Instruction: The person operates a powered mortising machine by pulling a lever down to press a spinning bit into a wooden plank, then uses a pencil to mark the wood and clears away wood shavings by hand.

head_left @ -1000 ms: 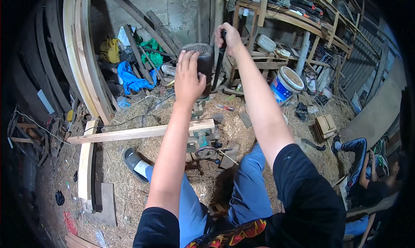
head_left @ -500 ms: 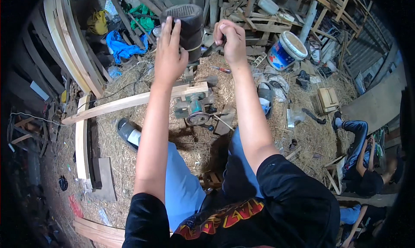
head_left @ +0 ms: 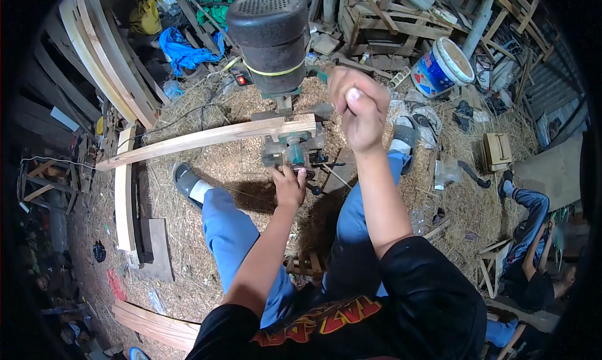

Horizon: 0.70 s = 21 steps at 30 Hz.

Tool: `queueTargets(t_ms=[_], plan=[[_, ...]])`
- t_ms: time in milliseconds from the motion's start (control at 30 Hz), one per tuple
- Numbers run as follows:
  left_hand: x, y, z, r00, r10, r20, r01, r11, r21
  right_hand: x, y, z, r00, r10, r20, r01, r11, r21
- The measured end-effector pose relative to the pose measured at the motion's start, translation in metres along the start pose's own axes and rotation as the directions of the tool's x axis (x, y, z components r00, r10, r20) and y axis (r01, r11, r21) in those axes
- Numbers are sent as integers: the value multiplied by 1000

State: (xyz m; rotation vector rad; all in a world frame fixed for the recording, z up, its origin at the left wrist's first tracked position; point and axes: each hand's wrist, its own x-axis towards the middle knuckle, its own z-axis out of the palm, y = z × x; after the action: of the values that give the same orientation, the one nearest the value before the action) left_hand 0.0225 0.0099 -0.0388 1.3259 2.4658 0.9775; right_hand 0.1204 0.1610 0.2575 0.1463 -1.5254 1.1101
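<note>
A drilling or mortising machine with a black motor (head_left: pixel 266 43) banded by a yellow strap stands in front of me. A long squared timber (head_left: pixel 207 140) lies across under it, its right end in a green vise (head_left: pixel 293 148). My left hand (head_left: pixel 289 185) is closed over the rim of the vise's handwheel, which it mostly hides. My right hand (head_left: pixel 359 106) is a raised fist right of the motor. A green lever arm (head_left: pixel 318 75) runs from the machine toward that fist, which wraps its end; the grip itself is hidden.
Curved planks (head_left: pixel 103 59) lean at the left, beside a pale beam (head_left: pixel 124 197) on the shavings. A paint bucket (head_left: pixel 442 68) and scrap wood stand at the back right. A wooden block (head_left: pixel 497 150) lies right; another person (head_left: pixel 533 259) sits at the far right.
My left hand has come down from beside the motor to the handwheel. My right fist stays raised by the lever. The view has shifted, so the motor looks larger.
</note>
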Motion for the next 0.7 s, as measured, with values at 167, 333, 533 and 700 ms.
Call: queueTargets(t_ms=[167, 333, 533, 700], plan=[[0, -5, 4, 998, 50, -46, -52, 998, -27, -39, -1, 1, 992, -119, 37, 123, 984, -128], [6, -15, -5, 984, 103, 143, -105, 994, 7, -62, -2, 0, 989, -129, 71, 136, 985, -105], [16, -24, -18, 917, 36, 397, -56, 998, 38, -66, 0, 3, 996, -90, 24, 92, 990, -109], [39, -7, -48, 867, -32, 497, 7, 999, 53, -76, 11, 6, 983, -157, -92, 139, 973, -182]])
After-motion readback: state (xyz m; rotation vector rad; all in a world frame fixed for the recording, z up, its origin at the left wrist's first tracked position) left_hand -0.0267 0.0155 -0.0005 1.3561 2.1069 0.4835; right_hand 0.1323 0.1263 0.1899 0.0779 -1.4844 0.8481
